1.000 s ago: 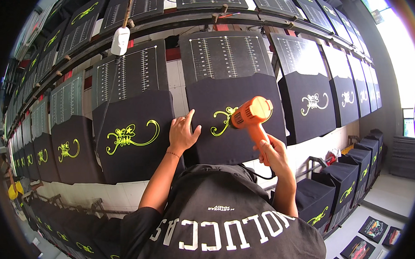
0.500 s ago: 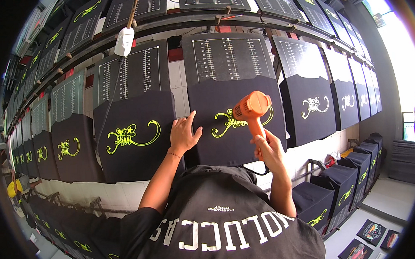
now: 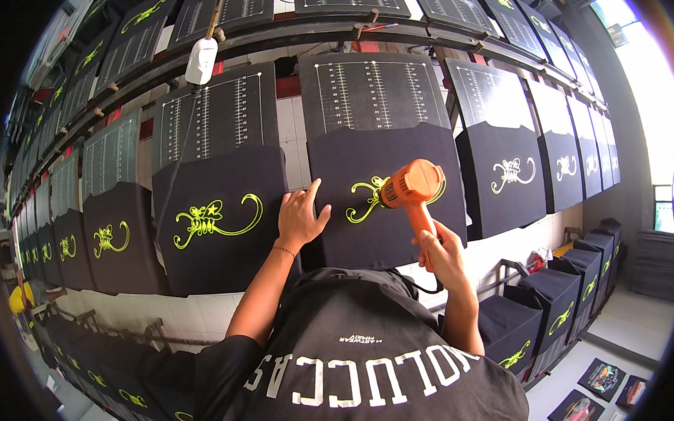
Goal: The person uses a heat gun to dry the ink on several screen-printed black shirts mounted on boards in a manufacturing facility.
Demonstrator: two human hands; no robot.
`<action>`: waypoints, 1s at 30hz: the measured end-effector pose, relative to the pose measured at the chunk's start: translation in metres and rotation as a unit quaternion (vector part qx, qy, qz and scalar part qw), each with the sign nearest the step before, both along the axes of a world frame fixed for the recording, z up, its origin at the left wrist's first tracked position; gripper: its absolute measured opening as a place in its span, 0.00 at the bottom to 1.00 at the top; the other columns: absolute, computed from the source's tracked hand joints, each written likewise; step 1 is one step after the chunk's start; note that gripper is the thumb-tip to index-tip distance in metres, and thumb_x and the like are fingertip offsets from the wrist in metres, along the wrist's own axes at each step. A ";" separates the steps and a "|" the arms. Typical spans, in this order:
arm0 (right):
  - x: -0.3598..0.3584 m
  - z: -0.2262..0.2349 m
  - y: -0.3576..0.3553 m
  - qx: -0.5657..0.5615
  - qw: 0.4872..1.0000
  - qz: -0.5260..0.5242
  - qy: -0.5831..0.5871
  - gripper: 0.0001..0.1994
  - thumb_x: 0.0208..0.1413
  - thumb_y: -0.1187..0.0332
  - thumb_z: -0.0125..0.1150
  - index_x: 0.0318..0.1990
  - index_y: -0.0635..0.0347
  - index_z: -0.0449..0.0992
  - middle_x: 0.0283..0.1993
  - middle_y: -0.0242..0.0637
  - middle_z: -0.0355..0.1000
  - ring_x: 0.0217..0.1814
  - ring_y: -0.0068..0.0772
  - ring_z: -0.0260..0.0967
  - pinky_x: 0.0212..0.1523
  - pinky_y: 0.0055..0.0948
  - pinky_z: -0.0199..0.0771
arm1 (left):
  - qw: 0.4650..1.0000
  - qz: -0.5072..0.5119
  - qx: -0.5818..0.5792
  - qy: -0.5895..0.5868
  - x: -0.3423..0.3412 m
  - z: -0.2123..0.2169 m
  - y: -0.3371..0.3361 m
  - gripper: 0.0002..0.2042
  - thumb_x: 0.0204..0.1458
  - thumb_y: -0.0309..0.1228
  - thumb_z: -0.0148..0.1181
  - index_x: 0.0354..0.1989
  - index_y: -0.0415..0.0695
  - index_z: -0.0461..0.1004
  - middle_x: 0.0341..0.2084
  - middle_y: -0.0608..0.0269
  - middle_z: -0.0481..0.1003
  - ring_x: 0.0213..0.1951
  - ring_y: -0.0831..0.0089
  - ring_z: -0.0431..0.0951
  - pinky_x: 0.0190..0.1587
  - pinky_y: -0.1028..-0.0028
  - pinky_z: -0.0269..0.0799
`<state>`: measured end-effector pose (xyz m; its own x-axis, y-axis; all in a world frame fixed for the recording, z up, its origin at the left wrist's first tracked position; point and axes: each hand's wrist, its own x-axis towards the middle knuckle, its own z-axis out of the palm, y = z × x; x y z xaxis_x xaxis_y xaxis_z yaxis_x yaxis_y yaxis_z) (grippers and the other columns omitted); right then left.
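In the head view, the right hand sits just right of the frame's centre, clenched around the grip of an orange heat gun whose barrel points left at the yellow-green print on a black shirt panel stretched over a board in the middle of the frame. The left hand is released, fingers spread, lying flat on the left edge of that same panel, just beside the print. A dark cord hangs below the right hand, near the person's black shirt at the lower centre. To the left, a second black panel carries the same yellow-green design, and more printed panels curve away toward both edges of the frame, with ruled boards above them. A white hanging unit dangles at the upper left. From here the main risk, as I judge it, is heat: the nozzle looks very near the fabric, so lingering on one spot could scorch the cloth or blister the ink. The spread left fingers lie near the hot airflow, and a small sweep leftward could burn them. The cord could snag on the person's body or the rack below and jerk the gun into the wet print, smearing it. Pressing hard with the flat hand could also shift the fabric and wrinkle the design.
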<state>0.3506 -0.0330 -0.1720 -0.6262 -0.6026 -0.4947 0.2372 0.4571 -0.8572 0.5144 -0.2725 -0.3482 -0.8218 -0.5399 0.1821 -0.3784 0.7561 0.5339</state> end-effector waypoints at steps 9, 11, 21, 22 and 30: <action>0.000 0.003 -0.023 0.001 1.000 -0.017 -0.010 0.19 0.65 0.60 0.53 0.55 0.67 0.72 0.34 0.32 0.72 0.22 0.15 0.65 0.22 0.17 0.68 | 1.000 -0.005 -0.004 -0.029 0.003 0.000 0.001 0.32 0.55 0.44 0.58 0.65 0.39 0.62 0.33 0.55 0.75 0.40 0.60 0.75 0.54 0.63 0.65; 0.004 0.004 -0.026 0.006 1.000 -0.017 0.005 0.19 0.65 0.59 0.54 0.54 0.67 0.72 0.34 0.32 0.72 0.22 0.15 0.66 0.22 0.17 0.68 | 0.999 -0.014 0.002 -0.037 0.006 -0.001 0.002 0.34 0.54 0.42 0.60 0.66 0.37 0.59 0.38 0.52 0.75 0.45 0.57 0.75 0.55 0.60 0.65; 0.010 0.004 -0.043 -0.013 0.999 -0.028 -0.008 0.18 0.66 0.58 0.54 0.52 0.65 0.73 0.33 0.32 0.73 0.22 0.16 0.66 0.22 0.17 0.68 | 0.996 -0.070 -0.027 -0.054 0.050 0.002 0.033 0.35 0.53 0.43 0.61 0.64 0.31 0.60 0.55 0.43 0.71 0.60 0.53 0.68 0.70 0.56 0.53; 0.010 0.006 -0.044 -0.018 0.999 -0.032 -0.025 0.18 0.66 0.58 0.54 0.52 0.65 0.73 0.33 0.32 0.73 0.22 0.16 0.66 0.22 0.17 0.68 | 0.996 -0.074 -0.029 -0.052 0.054 0.002 0.035 0.35 0.52 0.43 0.62 0.64 0.31 0.61 0.54 0.43 0.71 0.59 0.52 0.69 0.69 0.55 0.54; 0.023 0.003 -0.058 -0.008 1.000 -0.024 -0.002 0.19 0.66 0.59 0.53 0.54 0.66 0.72 0.34 0.32 0.72 0.21 0.15 0.66 0.20 0.16 0.66 | 0.973 -0.176 -0.014 -0.146 0.075 0.009 0.029 0.45 0.50 0.63 0.56 0.62 0.32 0.64 0.58 0.49 0.71 0.65 0.56 0.64 0.74 0.54 0.40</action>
